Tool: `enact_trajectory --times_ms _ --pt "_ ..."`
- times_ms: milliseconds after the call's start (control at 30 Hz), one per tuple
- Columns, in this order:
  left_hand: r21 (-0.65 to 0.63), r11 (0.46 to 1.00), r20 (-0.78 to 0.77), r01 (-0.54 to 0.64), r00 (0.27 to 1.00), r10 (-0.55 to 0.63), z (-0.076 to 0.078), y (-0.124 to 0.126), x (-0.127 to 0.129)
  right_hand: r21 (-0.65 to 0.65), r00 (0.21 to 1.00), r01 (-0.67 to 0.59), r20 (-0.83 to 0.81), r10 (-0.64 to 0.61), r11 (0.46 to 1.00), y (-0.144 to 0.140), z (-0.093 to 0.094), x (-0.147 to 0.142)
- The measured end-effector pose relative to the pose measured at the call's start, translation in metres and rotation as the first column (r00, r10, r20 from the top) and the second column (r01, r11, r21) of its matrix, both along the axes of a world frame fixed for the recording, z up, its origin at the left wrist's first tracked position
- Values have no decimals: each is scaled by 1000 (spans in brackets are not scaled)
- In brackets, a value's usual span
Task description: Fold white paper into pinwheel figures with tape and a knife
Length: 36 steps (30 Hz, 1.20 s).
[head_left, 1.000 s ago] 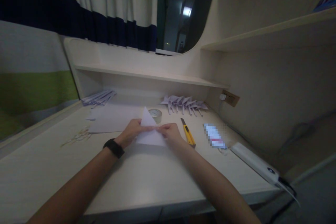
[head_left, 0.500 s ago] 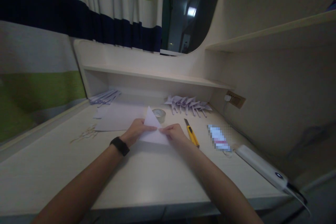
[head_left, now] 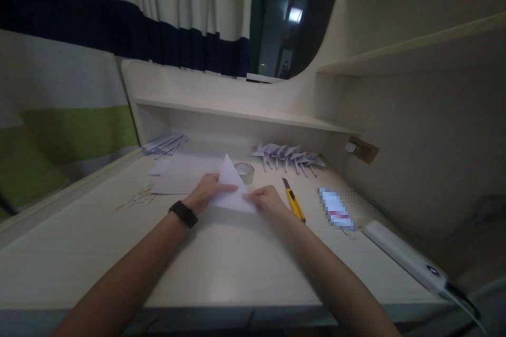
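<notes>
A white sheet of paper folded to a triangle (head_left: 231,197) is held up over the desk between my two hands. My left hand (head_left: 206,191), with a black watch on its wrist, pinches its left side, thumb lying across the front. Fingers of my right hand (head_left: 269,199) are pinched on its right edge. Just behind the triangle lies a roll of clear tape (head_left: 245,172). A yellow utility knife (head_left: 294,201) rests to the right of my right hand. Larger white sheets (head_left: 177,168) lie flat to the left.
Several paper pinwheels (head_left: 290,157) sit in a row at the back. Rolled paper sticks (head_left: 165,144) are piled at the back left, with thin tangled strips (head_left: 136,197) nearer. A phone (head_left: 336,208) and a white power strip (head_left: 403,258) lie to the right. A low shelf (head_left: 237,110) spans the back.
The view has shifted slightly, moving the scene a little right. My right fingers have slid slightly down the paper's right edge, farther from my left thumb. Both hands still hold the paper.
</notes>
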<state>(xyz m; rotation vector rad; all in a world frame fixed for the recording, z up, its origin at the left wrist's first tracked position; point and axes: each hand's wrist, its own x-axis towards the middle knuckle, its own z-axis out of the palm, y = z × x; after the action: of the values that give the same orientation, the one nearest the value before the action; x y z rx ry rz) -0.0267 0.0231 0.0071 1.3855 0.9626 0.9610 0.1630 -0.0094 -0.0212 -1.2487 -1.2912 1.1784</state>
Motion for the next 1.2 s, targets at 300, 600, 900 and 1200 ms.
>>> enact_trajectory --times_ms 300,600,900,1200 --pt "-29 1000 -16 -9 1000 8 12 -5 -3 -64 999 -34 25 36 997 -7 8 -3" --pt "4 1000 15 5 1000 -5 10 0 -9 -42 998 -66 15 67 997 -5 4 -3" --pt "15 1000 0 -8 1000 8 13 1 -13 -67 980 -170 94 176 983 -1 0 2" --pt "25 999 -1 -27 1000 27 15 3 -14 -130 960 -215 155 234 968 -7 7 3"
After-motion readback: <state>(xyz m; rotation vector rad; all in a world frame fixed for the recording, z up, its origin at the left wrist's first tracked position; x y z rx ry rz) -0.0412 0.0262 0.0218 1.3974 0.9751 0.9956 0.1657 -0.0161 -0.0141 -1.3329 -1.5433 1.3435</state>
